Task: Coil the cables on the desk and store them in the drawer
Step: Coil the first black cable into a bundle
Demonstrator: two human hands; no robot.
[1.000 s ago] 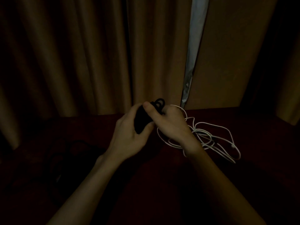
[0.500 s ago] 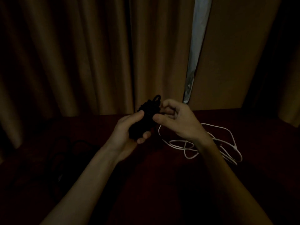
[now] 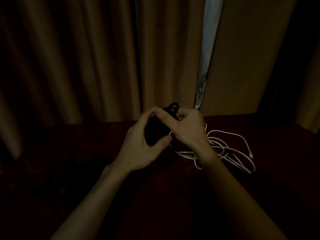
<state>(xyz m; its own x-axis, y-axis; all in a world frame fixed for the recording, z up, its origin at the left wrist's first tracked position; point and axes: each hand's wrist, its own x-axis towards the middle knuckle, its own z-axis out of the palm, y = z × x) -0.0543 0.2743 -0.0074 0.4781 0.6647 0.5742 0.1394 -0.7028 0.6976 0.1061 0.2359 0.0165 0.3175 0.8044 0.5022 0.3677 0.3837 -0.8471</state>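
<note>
Your left hand (image 3: pixel 138 146) wraps round the bundled black cable (image 3: pixel 153 134) above the dark red desk (image 3: pixel 277 134), and your right hand (image 3: pixel 188 129) pinches its top loops (one nearly coiled, I'd say). The thin white cable (image 3: pixel 223 130) lies loose beside your right wrist, and no drawer is in view.

I've got left hand (image 3: pixel 143 142) and right hand (image 3: pixel 189 129) together on one cable (image 3: pixel 153 134)
My left forearm comes in from lower left, palm turned right, fingers curled over the top of the bundle and thumb pressed under it; my right forearm comes in from lower right, back of the hand toward me, fingers bent, pinching the upper loops; the hands touch, both forearms bare
</note>
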